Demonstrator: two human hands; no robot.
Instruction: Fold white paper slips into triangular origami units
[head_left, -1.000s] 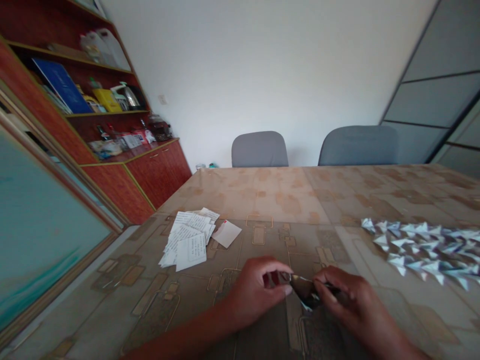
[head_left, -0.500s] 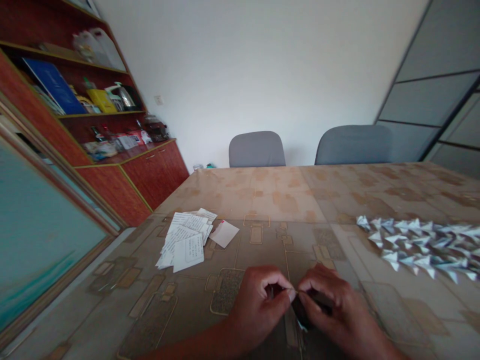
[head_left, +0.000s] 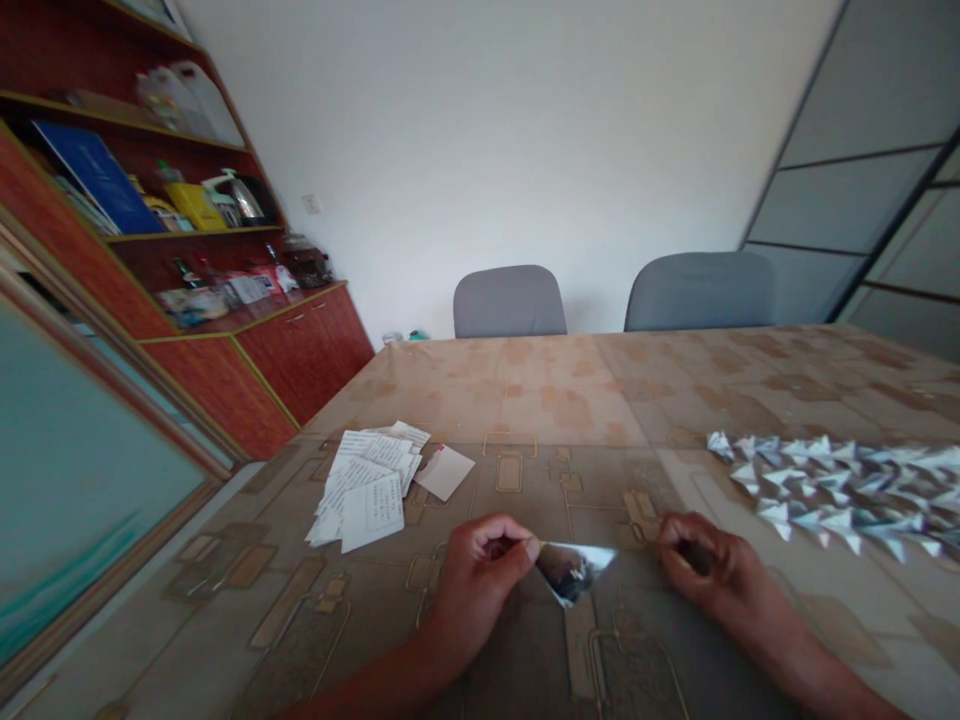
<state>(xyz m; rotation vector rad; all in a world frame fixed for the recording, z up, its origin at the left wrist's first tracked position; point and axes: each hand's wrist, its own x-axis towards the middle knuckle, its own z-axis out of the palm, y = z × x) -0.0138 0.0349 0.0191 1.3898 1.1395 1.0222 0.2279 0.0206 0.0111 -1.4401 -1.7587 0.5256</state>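
Between thumb and forefinger, my left hand pinches one corner of a folded paper piece, a dark, shiny triangle pointing down over the table. My right hand is apart from it, to the right, with its fingers curled together; whether anything is between them is too small to tell. To the left lies a loose pile of printed paper slips, with a blank pale card beside it. Several rows of folded paper pieces with upright points stand at the right.
A patterned cloth covers the table. Two grey chairs stand behind its far edge. On the left are a red-brown cabinet with filled shelves and a framed turquoise panel.
My hands have come apart. My right hand has moved right and up, away from the folded paper, which my left hand still holds and which now shows as a triangle.
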